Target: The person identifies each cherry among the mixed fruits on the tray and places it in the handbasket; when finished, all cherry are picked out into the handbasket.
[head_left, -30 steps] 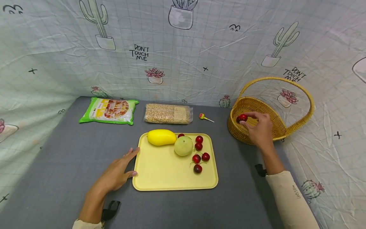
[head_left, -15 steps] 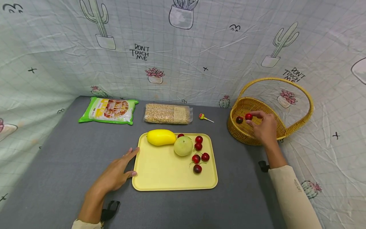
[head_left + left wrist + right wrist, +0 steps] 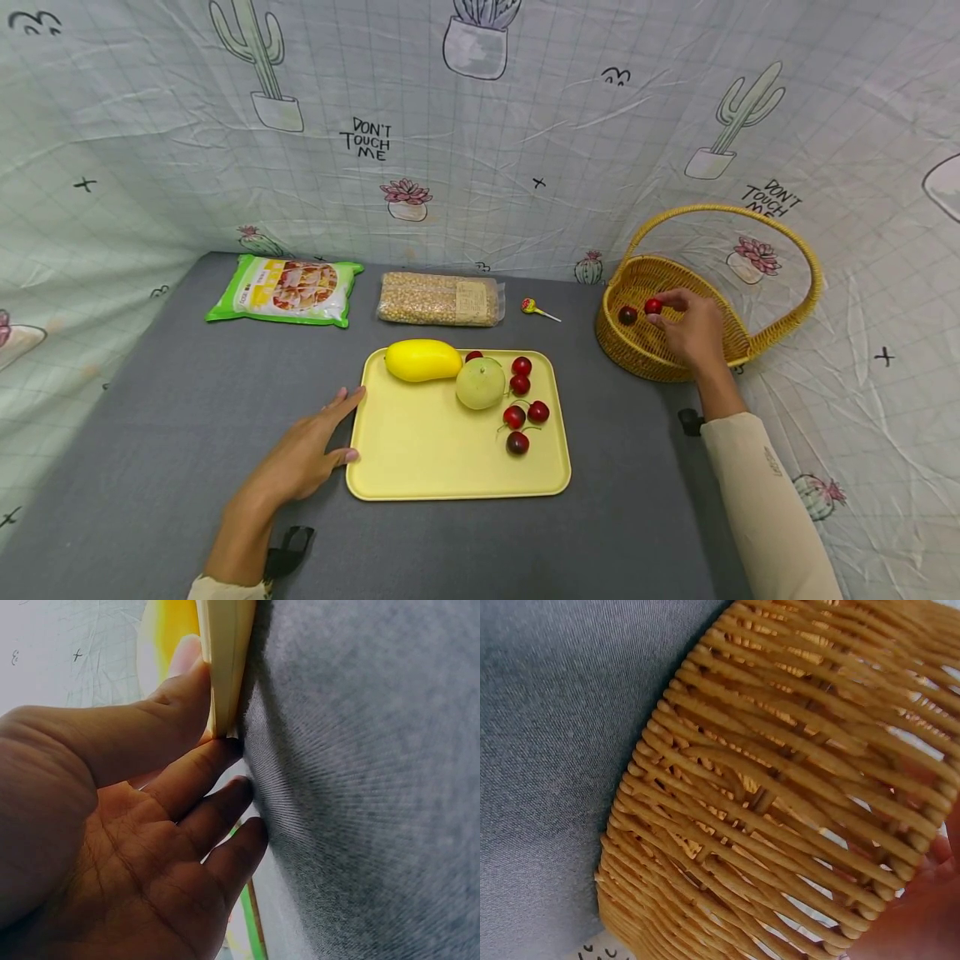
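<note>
My right hand [image 3: 693, 331] is inside the wicker basket [image 3: 626, 354] and pinches a red cherry [image 3: 653, 307] between thumb and fingertips. A darker cherry [image 3: 627, 315] lies in the basket just left of it. In the right wrist view the basket's woven wall [image 3: 780, 780] hides most of the hand. My left hand [image 3: 303, 450] rests against the left edge of the yellow tray [image 3: 420, 454], fingers extended; in the left wrist view its thumb [image 3: 184, 682] touches the tray's rim. On the tray are a yellow mango [image 3: 423, 361], a pale green round fruit [image 3: 481, 384] and several cherries [image 3: 517, 442].
Behind the tray lie a green-and-white food packet [image 3: 285, 290], a clear bag of grains [image 3: 441, 298] and a lollipop [image 3: 531, 307]. The basket's tall handle [image 3: 810, 275] arches over its right side. A printed cloth backdrop [image 3: 480, 133] borders the grey table [image 3: 187, 433].
Inside the basket, my right hand has moved slightly right with its cherry, away from the darker cherry, then stays nearly still. The left hand has not moved.
</note>
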Demonstrator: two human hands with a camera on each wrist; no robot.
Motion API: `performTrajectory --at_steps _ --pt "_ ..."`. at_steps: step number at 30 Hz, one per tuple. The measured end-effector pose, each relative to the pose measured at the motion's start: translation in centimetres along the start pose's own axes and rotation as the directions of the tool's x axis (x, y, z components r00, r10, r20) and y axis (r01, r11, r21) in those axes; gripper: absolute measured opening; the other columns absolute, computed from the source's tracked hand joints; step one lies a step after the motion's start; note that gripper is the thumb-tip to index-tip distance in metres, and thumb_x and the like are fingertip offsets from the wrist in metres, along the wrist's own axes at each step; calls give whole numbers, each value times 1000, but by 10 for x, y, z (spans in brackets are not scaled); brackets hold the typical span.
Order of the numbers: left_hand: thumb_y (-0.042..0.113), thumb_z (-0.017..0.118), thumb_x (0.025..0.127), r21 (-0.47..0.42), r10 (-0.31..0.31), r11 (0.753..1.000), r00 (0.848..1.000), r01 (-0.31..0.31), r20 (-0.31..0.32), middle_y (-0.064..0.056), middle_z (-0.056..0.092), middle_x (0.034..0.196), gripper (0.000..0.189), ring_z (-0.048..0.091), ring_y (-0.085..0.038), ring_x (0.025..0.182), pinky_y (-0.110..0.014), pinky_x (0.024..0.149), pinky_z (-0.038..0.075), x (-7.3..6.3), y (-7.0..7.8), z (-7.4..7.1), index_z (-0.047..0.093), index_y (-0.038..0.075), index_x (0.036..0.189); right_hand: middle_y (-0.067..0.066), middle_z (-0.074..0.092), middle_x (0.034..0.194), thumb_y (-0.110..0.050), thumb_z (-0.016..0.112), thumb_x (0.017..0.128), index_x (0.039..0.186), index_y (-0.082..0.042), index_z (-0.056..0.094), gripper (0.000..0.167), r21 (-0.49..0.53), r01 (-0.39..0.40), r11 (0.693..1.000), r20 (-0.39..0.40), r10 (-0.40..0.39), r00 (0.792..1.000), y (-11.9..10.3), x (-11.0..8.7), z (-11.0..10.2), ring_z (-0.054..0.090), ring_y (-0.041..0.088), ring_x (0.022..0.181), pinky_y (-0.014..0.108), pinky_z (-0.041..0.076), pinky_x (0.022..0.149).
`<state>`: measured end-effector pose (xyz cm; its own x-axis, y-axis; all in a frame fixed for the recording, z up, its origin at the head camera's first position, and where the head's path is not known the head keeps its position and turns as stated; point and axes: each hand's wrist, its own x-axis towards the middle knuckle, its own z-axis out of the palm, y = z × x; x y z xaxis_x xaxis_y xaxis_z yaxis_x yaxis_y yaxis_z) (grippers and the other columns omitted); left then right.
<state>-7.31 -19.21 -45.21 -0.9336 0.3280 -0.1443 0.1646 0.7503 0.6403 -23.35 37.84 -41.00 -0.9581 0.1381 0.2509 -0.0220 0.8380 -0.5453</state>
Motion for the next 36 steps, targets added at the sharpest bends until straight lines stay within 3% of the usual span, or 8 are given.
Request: performTrajectory --at_steps 8,21,27,36 --pt "6 80 93 1 10 1000 1000 -10 -3 -33 30 169 89 34 -55 154 -75 118 35 -1 -1 0 32 7 168 29 74 126 -16 80 97 125 -2 72 32 -52 -63 997 100 68 993 4 10 1 58 50 127 67 40 112" --pt "5 79 93 -10 3 1000 1000 -3 3 -32 29 170 89 33 -53 155 -74 119 34 -2 0 -2 32 8 168 28 72 128 -15 78 98 124 -1 70 32 -86 -104 991 224 121 967 19 25 9 60 49 122 65 46 106" --pt "7 80 93 -8 4 1000 1000 -4 5 -32 29 170 89 33 -53 155 -74 119 34 -1 0 -2 32 9 168 28 74 123 -14 79 96 122 0 70 30 -121 -96 988 239 122 963 22 27 11 62 46 114 61 48 100" --pt "6 79 93 -8 -3 1000 1000 3 3 -32 28 170 89 33 -55 154 -74 119 34 -1 1 -2 31 9 168 30 72 125 -13 78 97 124 2 69 32 -128 -104 986 262 135 956 21 28 13 60 47 117 62 47 101"
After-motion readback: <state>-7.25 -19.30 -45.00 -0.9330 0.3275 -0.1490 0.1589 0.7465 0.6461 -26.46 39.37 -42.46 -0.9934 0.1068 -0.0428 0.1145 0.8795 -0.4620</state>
